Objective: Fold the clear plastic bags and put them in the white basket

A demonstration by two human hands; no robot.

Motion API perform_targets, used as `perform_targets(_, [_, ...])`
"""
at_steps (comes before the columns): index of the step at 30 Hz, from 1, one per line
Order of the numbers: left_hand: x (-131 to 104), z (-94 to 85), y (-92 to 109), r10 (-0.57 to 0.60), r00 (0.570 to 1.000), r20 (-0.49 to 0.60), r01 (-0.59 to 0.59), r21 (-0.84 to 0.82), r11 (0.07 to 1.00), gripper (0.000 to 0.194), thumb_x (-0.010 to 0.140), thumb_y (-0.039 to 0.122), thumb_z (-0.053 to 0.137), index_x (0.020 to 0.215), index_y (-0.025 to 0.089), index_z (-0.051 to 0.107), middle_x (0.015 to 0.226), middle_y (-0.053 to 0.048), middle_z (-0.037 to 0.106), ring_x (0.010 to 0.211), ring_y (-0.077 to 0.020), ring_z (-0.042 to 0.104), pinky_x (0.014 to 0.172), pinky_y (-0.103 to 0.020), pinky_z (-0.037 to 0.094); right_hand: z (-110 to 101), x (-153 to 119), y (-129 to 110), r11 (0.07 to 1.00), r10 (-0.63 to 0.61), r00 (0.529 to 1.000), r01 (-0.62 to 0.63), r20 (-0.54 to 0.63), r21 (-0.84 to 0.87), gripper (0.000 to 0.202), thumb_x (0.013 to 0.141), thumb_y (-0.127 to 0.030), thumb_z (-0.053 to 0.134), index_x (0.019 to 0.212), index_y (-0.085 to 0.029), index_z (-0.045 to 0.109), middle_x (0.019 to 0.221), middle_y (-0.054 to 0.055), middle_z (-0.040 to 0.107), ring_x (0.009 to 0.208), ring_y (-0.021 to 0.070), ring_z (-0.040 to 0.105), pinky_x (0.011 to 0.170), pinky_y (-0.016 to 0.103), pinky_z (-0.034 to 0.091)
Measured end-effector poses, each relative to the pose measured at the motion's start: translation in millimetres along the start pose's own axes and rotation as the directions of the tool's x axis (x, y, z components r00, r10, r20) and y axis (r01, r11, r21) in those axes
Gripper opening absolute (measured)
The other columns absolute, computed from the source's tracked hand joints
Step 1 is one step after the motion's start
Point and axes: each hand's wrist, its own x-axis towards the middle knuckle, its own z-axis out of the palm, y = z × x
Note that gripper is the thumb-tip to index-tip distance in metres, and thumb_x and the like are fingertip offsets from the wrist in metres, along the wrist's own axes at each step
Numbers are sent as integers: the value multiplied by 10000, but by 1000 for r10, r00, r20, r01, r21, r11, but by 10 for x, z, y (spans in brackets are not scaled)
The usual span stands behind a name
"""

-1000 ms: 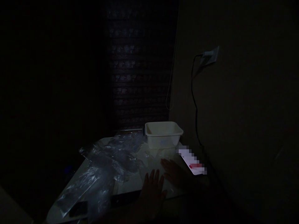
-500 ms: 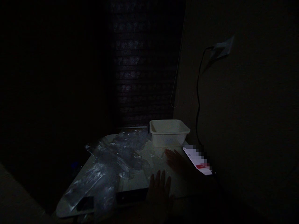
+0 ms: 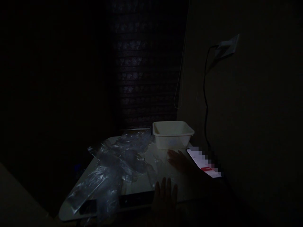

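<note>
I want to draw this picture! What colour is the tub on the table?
The tub looks white or cream, best in the head view.

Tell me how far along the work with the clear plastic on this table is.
Done: no finished piece can be made out in the dim light. In hand: the left hand and right hand are open, fingers spread low over the table, gripping nothing visible. Left: probably the loose, crumpled clear plastic beside them, though it could be sorted already; I cannot tell.
</note>
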Motion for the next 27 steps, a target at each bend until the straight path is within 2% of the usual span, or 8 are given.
perform_targets(5, [-18, -145, 41, 9, 999, -43, -7, 32, 999, 561, 787, 461, 183, 1268, 186, 95, 1318, -111, 54, 1184, -290, 35, 920, -489, 132, -116, -29, -82, 999, -43, 999, 42, 32, 32, 355, 820, -275, 252, 1141, -221, 394, 1189, 19, 431, 1121, 132, 326, 945, 357, 212])
perform_targets(8, [-17, -188, 49, 22, 998, -51, -19, 54, 998, 547, 792, 450, 178, 1263, 173, 148, 1315, -110, 110, 1192, -269, 61, 928, -462, 146, -178, -78, -164, 995, -87, 995, 84, 53, 50, 358, 823, -281, 248, 1144, -208, 388, 1200, 21, 418, 1127, 122, 315, 949, 349, 210])
perform_targets(10, [-5, -158, 35, 34, 998, -54, -31, 53, 998, 543, 794, 450, 168, 1259, 171, 170, 1310, -115, 135, 1192, -267, 68, 927, -465, 147, -196, -71, -206, 995, -87, 993, 82, 80, 54, 366, 821, -293, 249, 1143, -193, 392, 1197, 41, 420, 1121, 131, 326, 933, 357, 233])
perform_targets(15, [24, -27, 4, 49, 998, -46, -47, 44, 998, 559, 792, 458, 181, 1268, 177, 103, 1314, -118, 77, 1185, -281, 31, 925, -490, 133, -231, 113, -239, 999, 27, 991, -32, 132, 36, 379, 818, -317, 235, 1105, -174, 438, 1173, 81, 441, 1089, 168, 374, 874, 401, 295])
perform_targets(18, [46, -56, 16, 26, 998, -52, -25, 13, 1000, 548, 797, 457, 144, 1269, 181, 113, 1316, -114, 90, 1186, -277, 47, 929, -487, 134, -242, 205, -221, 998, 37, 987, -44, 154, 44, 372, 813, -318, 250, 1098, -175, 444, 1153, 75, 463, 1076, 172, 389, 853, 401, 317])
perform_targets(22, [184, -186, -37, -30, 986, -161, 36, 32, 999, 521, 817, 398, 78, 1264, 143, 159, 1315, -98, 147, 1195, -230, 92, 954, -416, 145, -203, 120, -187, 1000, 15, 999, -16, 47, 16, 354, 818, -266, 243, 1088, -178, 456, 1151, 67, 467, 1084, 154, 379, 888, 379, 279])
perform_targets(24, [295, -229, -110, -93, 979, -181, 101, 39, 994, 536, 818, 393, 83, 1252, 100, 197, 1297, -123, 204, 1186, -231, 151, 951, -400, 166, -179, 12, -178, 1000, -14, 1000, 14, -13, -10, 349, 819, -248, 246, 1081, -178, 466, 1147, 65, 471, 1087, 148, 373, 908, 369, 254])
perform_targets(27, [446, -225, -230, -104, 976, -191, 119, 71, 990, 538, 819, 369, 103, 1215, 49, 276, 1269, -156, 263, 1174, -238, 192, 949, -389, 171, -164, -131, -175, 999, -29, 998, 27, -48, -33, 345, 816, -251, 262, 1086, -178, 463, 1142, 56, 477, 1076, 143, 385, 913, 355, 251])
